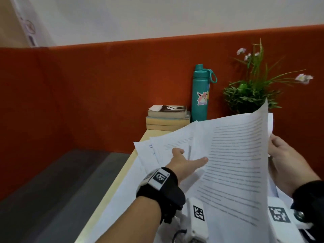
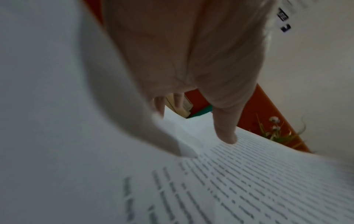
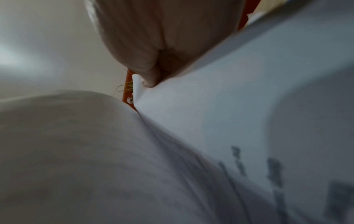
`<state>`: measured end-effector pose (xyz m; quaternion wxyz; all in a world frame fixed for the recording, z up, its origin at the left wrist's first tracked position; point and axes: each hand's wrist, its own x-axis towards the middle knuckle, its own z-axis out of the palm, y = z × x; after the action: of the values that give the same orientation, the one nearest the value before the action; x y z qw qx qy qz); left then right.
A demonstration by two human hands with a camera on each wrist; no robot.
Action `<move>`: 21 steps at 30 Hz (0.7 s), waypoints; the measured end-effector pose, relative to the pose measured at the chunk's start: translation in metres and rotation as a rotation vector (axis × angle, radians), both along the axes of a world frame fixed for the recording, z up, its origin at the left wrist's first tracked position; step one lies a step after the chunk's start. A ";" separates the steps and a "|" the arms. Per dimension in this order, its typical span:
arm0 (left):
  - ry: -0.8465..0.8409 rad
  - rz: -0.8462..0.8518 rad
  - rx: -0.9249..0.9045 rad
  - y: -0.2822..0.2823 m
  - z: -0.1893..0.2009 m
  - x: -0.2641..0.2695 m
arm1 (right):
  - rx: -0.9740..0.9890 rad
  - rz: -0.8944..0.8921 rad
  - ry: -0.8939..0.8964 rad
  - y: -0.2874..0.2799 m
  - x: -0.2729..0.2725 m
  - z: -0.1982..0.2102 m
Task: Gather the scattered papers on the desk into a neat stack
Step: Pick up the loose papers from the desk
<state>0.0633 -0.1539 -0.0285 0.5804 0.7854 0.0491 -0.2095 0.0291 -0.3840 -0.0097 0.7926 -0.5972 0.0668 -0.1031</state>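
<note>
A loose bundle of white printed papers point(image 1: 236, 163) is lifted and curved above the wooden desk point(image 1: 112, 186). My right hand point(image 1: 278, 148) grips its right edge; in the right wrist view the thumb point(image 3: 147, 75) pinches a sheet's edge point(image 3: 229, 106). My left hand point(image 1: 188, 160) reaches in from the left with straight fingers. It lies between the big text sheet and several fanned sheets point(image 1: 168, 142). In the left wrist view one fingertip point(image 2: 228, 136) touches the printed sheet point(image 2: 249, 181), and a curled sheet hides part of the other fingers.
At the back of the desk stand a pile of books point(image 1: 167, 118), a teal bottle point(image 1: 199, 95) and a green potted plant point(image 1: 250, 92), all against an orange partition point(image 1: 105, 85). The desk's left edge drops to a grey surface point(image 1: 52, 190).
</note>
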 end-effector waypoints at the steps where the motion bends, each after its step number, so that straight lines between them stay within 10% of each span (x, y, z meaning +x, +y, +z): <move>1: 0.025 -0.010 0.018 -0.002 -0.001 0.001 | 0.011 0.008 0.005 0.002 -0.003 0.001; 11: -0.030 -0.233 -0.004 -0.003 -0.007 -0.002 | -0.036 -0.004 0.027 0.019 -0.001 0.001; 21: -0.503 0.146 0.149 0.013 -0.007 0.010 | -0.283 0.234 0.277 0.018 -0.018 -0.001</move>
<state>0.0736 -0.1405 -0.0358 0.5288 0.8475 -0.0249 0.0390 0.0113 -0.3663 -0.0109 0.6908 -0.7146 0.0899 0.0641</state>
